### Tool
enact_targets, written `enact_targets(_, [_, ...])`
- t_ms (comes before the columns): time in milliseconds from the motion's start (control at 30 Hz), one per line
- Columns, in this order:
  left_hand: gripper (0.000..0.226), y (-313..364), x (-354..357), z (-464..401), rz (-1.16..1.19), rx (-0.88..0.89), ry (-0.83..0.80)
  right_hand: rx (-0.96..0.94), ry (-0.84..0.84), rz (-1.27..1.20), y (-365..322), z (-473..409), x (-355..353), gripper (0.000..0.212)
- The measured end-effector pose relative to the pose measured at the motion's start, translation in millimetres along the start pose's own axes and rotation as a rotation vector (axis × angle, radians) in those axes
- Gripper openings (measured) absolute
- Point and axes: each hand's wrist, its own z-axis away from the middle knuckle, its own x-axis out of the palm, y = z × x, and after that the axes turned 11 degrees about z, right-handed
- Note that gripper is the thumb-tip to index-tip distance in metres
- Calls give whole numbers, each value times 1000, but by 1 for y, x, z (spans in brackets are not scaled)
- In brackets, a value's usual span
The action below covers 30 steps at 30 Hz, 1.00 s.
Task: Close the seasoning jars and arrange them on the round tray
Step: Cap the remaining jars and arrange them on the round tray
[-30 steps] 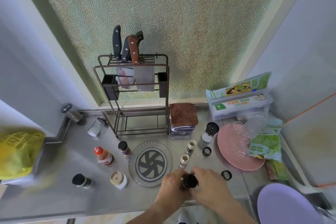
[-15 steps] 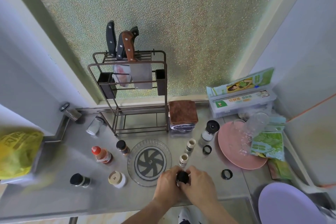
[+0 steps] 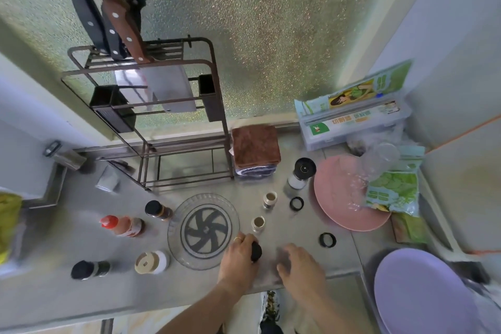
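Observation:
My left hand (image 3: 238,255) grips a small black-capped jar (image 3: 256,251) just right of the clear round tray (image 3: 204,230), whose centre has a dark pinwheel pattern. My right hand (image 3: 301,266) has come off the jar and hovers to its right, fingers loosely curled, holding nothing. Two small uncapped jars (image 3: 258,223) (image 3: 270,199) stand behind the hands. Two loose black caps (image 3: 296,203) (image 3: 327,240) lie on the counter to the right. Left of the tray stand a dark-capped jar (image 3: 158,211), a red-capped bottle (image 3: 122,226), a beige-lidded jar (image 3: 151,262) and a black-capped shaker (image 3: 89,269).
A metal knife rack (image 3: 151,116) stands behind the tray, a folded brown cloth (image 3: 254,146) beside it. A black-topped grinder (image 3: 301,173), pink plate (image 3: 341,198), green packets (image 3: 393,190) and a wrap box (image 3: 352,122) fill the right. A lilac plate (image 3: 423,295) sits at the front right.
My right hand let go of the jar's cap and moved to the right. My left hand keeps hold of the jar near the tray's right edge.

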Motion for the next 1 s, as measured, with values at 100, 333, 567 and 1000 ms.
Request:
enact_targets(100, [35,-2,2,1,-24,-14,-48,14,13,-6,9,-5,5,39])
enact_targets(333, [69,34,-35,13,-48,-27,88,123,107,138,51,-18,-5,42])
enact_targets(567, [50,61,-47,-39,-73,-48,37,175,140,364,86,-49,3,44])
enact_targets(1000, [28,61,-39,-59,-120,-7,-47,104,135,92,84,-66,-4,30])
